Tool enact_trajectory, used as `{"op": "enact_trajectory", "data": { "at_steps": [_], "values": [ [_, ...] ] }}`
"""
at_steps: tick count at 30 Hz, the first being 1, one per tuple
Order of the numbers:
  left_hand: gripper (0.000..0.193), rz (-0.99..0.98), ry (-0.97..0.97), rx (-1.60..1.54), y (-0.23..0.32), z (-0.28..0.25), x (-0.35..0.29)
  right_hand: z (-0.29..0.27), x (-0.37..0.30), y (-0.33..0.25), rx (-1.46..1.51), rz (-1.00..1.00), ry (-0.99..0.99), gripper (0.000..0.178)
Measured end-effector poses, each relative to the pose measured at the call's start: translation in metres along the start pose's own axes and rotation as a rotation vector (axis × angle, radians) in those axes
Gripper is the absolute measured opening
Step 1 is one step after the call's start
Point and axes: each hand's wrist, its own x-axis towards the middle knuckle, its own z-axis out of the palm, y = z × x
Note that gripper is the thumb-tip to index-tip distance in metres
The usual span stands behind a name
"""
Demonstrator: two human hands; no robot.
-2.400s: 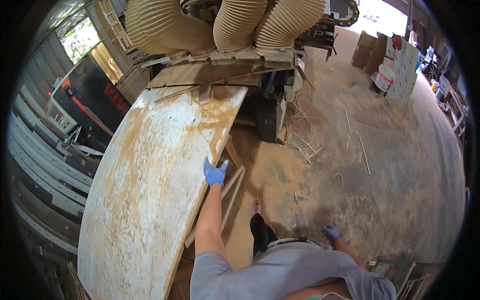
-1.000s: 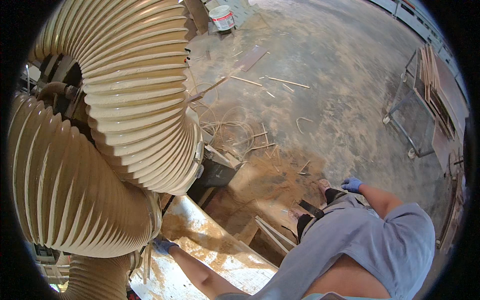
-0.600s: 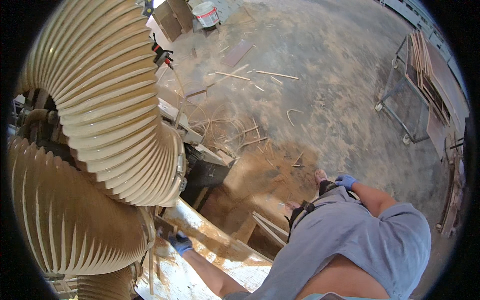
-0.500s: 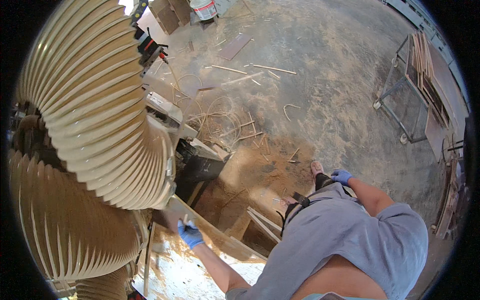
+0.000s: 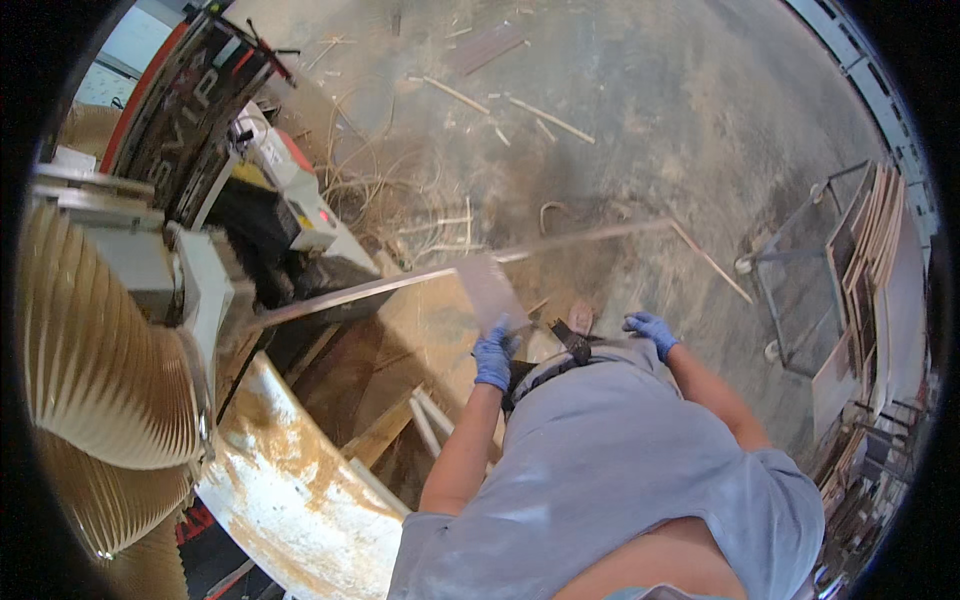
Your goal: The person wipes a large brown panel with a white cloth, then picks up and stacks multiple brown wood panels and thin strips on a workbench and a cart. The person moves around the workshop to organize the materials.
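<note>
My left hand (image 5: 494, 356), in a blue glove, is closed on the near end of a small, flat, pinkish-brown board (image 5: 488, 288) in front of my waist. A long, thin strip (image 5: 400, 281) crosses at the board's far end, reaching from the machine out over the floor. It is blurred along its right part, and I cannot tell whether it is joined to the board. My right hand (image 5: 652, 332), also gloved in blue, hangs beside my right hip with its fingers loosely apart, holding nothing.
At the left stand a machine (image 5: 200, 120) and ribbed beige hoses (image 5: 110, 340). Below them is a white, sawdust-covered surface (image 5: 300, 500). Offcut strips (image 5: 455, 97) and tangled thin strips (image 5: 365, 185) litter the floor. A wheeled rack (image 5: 800, 255) with upright panels (image 5: 878, 250) stands right.
My left hand has moved right from above the white surface and now holds the flat board. The view has turned, showing more of the machine. My right hand stays by my hip.
</note>
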Motion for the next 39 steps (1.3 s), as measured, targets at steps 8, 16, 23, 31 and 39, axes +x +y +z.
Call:
{"op": "enact_trajectory", "data": {
  "at_steps": [8,16,23,31,39],
  "values": [
    [0.032,-0.4,-0.442,0.296,-0.003,0.195,0.065,-0.033,0.065,-0.158,0.538,0.144,-0.134,0.052],
    [0.042,-0.394,-0.755,0.612,0.075,0.319,0.172,-0.046,0.212,-0.265,1.009,0.061,0.018,0.03],
    [0.04,-0.07,-0.547,0.455,0.228,0.339,0.361,-0.072,0.321,-0.379,1.127,0.023,0.355,0.031],
    [0.036,0.127,-0.028,0.419,0.37,0.26,0.493,-0.091,0.419,-0.442,1.209,0.062,0.333,0.035],
    [0.038,-0.056,0.101,0.139,0.408,0.359,0.571,-0.118,0.588,-0.583,1.153,0.087,0.139,0.043]
  ]
}}
